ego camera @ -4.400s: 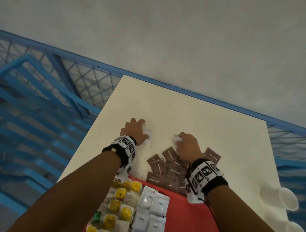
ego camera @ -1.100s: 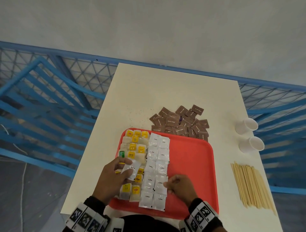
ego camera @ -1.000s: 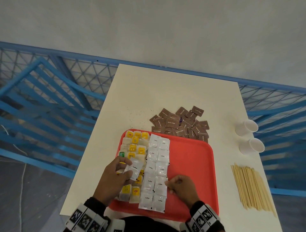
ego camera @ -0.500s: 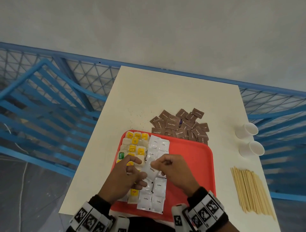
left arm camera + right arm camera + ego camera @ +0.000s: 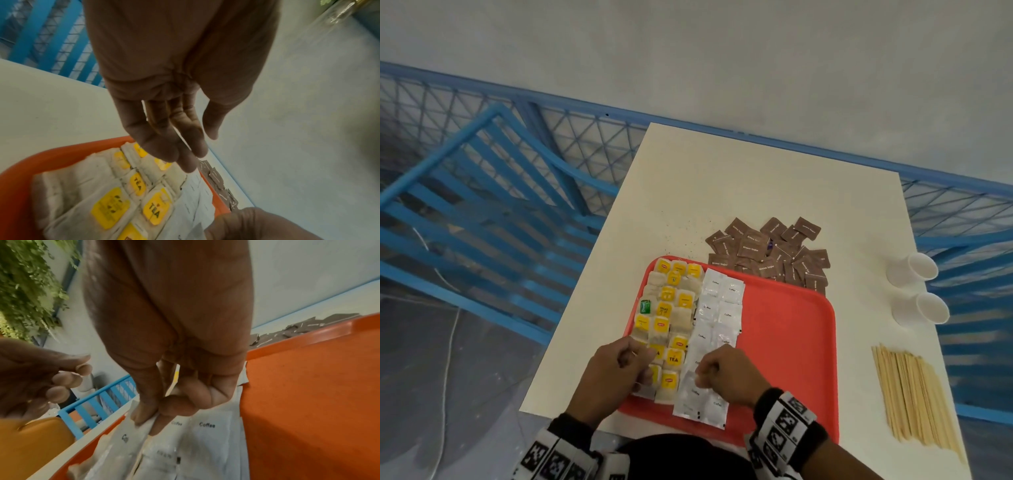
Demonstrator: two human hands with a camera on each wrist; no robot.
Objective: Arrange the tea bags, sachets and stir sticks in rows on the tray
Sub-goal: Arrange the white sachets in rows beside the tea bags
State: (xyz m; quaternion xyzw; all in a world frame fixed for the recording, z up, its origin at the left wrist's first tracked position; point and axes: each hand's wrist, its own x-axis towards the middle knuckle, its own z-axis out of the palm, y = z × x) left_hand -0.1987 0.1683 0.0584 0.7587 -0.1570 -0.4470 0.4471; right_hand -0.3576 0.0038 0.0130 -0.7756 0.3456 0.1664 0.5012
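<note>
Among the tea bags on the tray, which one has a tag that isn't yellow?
The tea bag with the green tag, at the left edge of the red tray, about midway along the row; every other visible tag is yellow.

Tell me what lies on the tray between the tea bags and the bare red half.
In the head view, two rows of white coffee sachets lie between the tea bags and the bare part of the tray.

Tea bags [image 5: 669, 318], white coffee sachets [image 5: 717, 329] rowed on red tray [image 5: 791, 342]; stir sticks [image 5: 914, 394] apparently loose beside.

tray's [image 5: 791, 342] right half bare, brown sachets [image 5: 770, 253] crowd its far rim
</note>
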